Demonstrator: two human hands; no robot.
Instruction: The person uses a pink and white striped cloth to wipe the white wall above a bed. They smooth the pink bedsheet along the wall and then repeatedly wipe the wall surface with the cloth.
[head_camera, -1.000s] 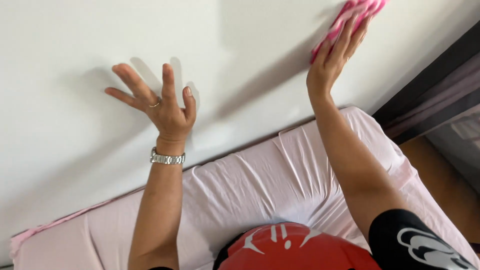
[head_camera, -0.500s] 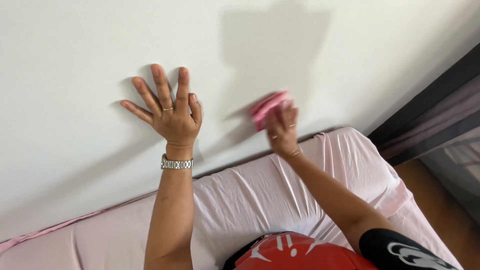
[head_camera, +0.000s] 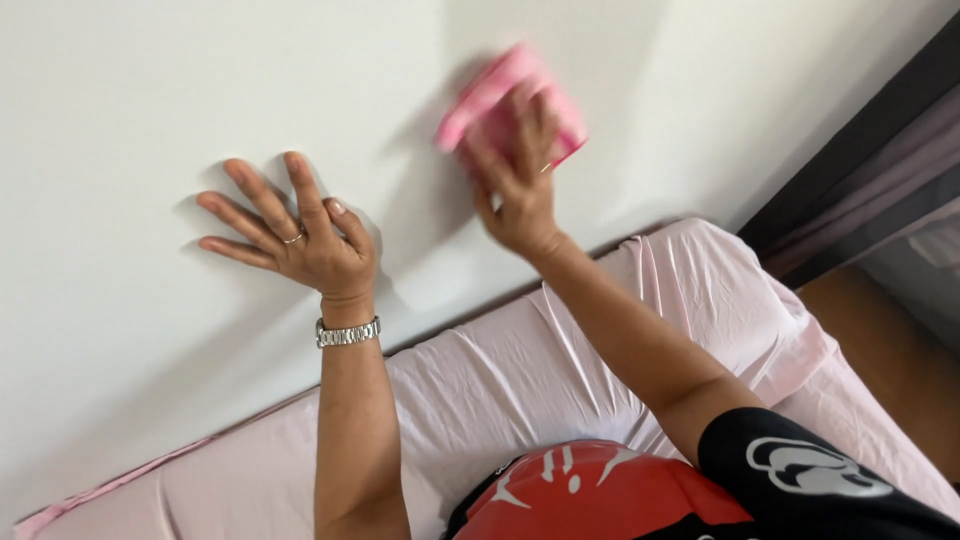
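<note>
My left hand (head_camera: 300, 240) lies flat against the white wall (head_camera: 120, 110) with its fingers spread, a ring on one finger and a metal watch (head_camera: 348, 333) on the wrist. My right hand (head_camera: 515, 195) presses a folded pink cloth (head_camera: 500, 95) against the wall, up and to the right of the left hand. The cloth and that hand are blurred by motion.
A bed with a pale pink sheet (head_camera: 560, 370) runs along the foot of the wall below both arms. A dark window frame and curtain (head_camera: 860, 170) stand at the right, with brown floor (head_camera: 890, 340) beside the bed. My red and black shirt (head_camera: 620, 495) fills the bottom.
The right hand swept the pink cloth from the upper right down toward the bed, then back up and to the left. The left hand stayed flat on the wall.
</note>
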